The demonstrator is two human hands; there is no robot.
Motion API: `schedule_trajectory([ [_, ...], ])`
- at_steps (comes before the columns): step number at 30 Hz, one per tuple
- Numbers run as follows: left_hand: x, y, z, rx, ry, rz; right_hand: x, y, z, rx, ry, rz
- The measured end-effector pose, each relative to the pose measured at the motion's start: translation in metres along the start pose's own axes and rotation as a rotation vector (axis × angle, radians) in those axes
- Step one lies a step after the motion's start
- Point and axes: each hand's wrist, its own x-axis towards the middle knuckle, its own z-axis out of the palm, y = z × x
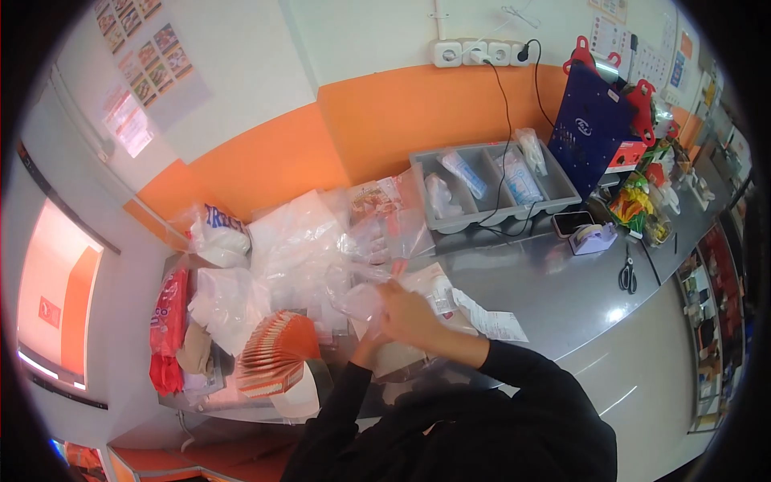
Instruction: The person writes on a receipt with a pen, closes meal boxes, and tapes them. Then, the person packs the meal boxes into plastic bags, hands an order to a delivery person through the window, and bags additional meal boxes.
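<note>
Both my hands meet over the metal table at a crumpled clear plastic bag (pixel 353 291). My right hand (pixel 408 316) is closed, its fingers gathered on the right side of the bag. Lower and partly behind it, my left hand (pixel 369 344) grips the bag from below; most of its fingers are hidden. Under and beside my hands lie flat plastic-wrapped packs and papers, with a printed white packet (pixel 438 293) just to the right. A fanned stack of orange and white folded cartons (pixel 277 353) stands left of my left forearm.
Piles of clear bags (pixel 297 233) cover the table's back left, beside a red bag (pixel 169 329). A grey divided tray (pixel 450 221) holds wrapped packs. Further right are a phone (pixel 573 223), a tape dispenser (pixel 593 238), scissors (pixel 627 273) and a dark blue box (pixel 590 124). A receipt (pixel 490 320) lies nearby.
</note>
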Motion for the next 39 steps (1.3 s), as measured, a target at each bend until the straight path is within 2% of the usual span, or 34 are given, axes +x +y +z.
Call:
schedule_trajectory([
  [3,0.005,-0.007,0.001,-0.272,0.009,-0.135,-0.017,-0.008,0.014,0.001,-0.027,-0.126],
  [6,0.006,0.003,-0.006,-0.398,-0.008,-0.167,-0.018,-0.006,-0.013,0.056,-0.237,-0.250],
  [9,0.004,0.017,-0.008,-0.465,-0.026,-0.169,-0.032,-0.031,-0.098,-0.132,-0.307,-0.114],
  [11,0.005,0.033,-0.006,-0.443,-0.026,-0.196,-0.026,-0.007,-0.125,-0.262,-0.261,0.037],
  [14,0.011,0.066,0.004,-0.323,-0.014,-0.299,0.014,0.116,-0.072,-0.590,-0.154,-0.414],
  [16,0.016,0.047,0.010,-0.086,-0.160,-0.248,0.011,0.145,-0.046,-0.273,-0.394,-0.329],
  [17,0.023,0.030,0.014,0.003,-0.199,-0.162,0.012,0.152,-0.045,-0.117,-0.508,-0.291],
  [20,0.034,-0.010,0.029,0.248,-0.250,0.191,-0.008,0.172,-0.064,-0.013,-0.401,-0.198],
  [23,0.058,0.019,0.044,0.664,-0.249,0.615,-0.045,0.213,-0.049,-0.103,-0.135,-0.237],
  [26,0.064,0.084,0.055,0.571,-0.157,0.360,-0.093,0.186,-0.039,-0.174,0.238,-0.007],
  [29,0.059,0.106,0.070,0.621,-0.086,0.249,-0.130,0.112,-0.025,-0.103,0.409,0.366],
  [31,0.051,0.104,0.080,0.699,0.036,0.202,-0.152,0.098,0.011,-0.249,0.450,0.396],
  [34,0.040,0.092,0.089,0.675,0.219,0.108,-0.178,0.061,0.002,0.243,0.319,0.269],
  [35,0.039,0.084,0.091,0.642,0.281,0.073,-0.178,0.066,-0.008,0.283,0.106,0.262],
  [37,0.044,0.054,0.080,0.359,0.185,0.052,-0.166,0.095,-0.040,0.359,-0.314,0.235],
  [38,0.044,0.038,0.071,0.219,0.132,0.033,-0.153,0.108,-0.053,0.284,-0.206,0.264],
  [39,0.043,0.026,0.060,0.284,-0.003,0.075,-0.133,0.122,-0.067,0.208,-0.102,0.293],
])
